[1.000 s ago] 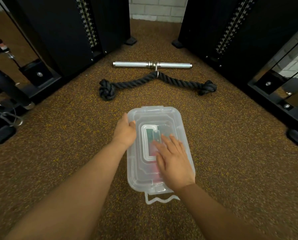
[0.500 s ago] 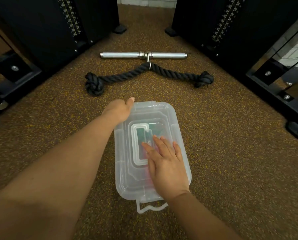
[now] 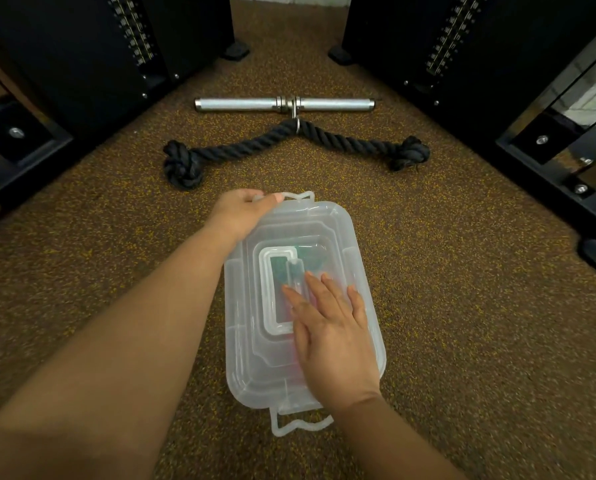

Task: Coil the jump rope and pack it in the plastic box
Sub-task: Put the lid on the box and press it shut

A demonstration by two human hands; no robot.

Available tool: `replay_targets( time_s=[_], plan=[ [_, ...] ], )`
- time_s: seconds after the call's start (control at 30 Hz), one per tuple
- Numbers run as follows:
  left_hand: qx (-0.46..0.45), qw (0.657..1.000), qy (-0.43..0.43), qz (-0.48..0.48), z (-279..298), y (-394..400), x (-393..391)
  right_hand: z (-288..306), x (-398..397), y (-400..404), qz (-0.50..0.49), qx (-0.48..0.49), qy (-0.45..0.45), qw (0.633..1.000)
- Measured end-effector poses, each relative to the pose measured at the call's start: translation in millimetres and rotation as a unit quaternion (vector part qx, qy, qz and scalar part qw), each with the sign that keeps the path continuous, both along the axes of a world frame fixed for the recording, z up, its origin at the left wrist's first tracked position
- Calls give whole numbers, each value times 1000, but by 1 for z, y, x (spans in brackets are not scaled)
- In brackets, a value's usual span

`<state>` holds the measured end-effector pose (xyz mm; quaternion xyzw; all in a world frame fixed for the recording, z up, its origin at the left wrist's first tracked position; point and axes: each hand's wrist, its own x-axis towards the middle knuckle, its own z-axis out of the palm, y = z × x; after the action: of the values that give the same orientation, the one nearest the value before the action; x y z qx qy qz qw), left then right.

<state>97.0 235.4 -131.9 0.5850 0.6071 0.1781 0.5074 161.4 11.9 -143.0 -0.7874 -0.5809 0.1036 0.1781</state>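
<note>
A clear plastic box [image 3: 327,233] with its lid on lies on the speckled floor in front of me. Green and pink shapes of the jump rope [image 3: 282,268] show dimly through the lid. My left hand [image 3: 243,211] is at the box's far left corner, fingers closed on the far latch [image 3: 298,196], which stands raised. My right hand [image 3: 331,327] lies flat on the lid's near right part, fingers spread, pressing down. The near latch [image 3: 300,424] hangs loose on the floor.
A thick black knotted rope attachment [image 3: 289,147] and a chrome bar handle [image 3: 284,103] lie on the floor beyond the box. Black weight-stack machines [image 3: 82,53] stand left and right [image 3: 480,57], with their bases reaching towards the box.
My left hand moved from the box's left side to the far corner and took hold of the far latch. The right hand stayed flat on the lid.
</note>
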Motion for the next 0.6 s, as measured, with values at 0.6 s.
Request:
replay_targets(
  time_s=[0.6],
  plan=[
    [194,980,6,-51,-8,-14,-1,-3,-1,-3,2,7,-12,1000]
  ],
)
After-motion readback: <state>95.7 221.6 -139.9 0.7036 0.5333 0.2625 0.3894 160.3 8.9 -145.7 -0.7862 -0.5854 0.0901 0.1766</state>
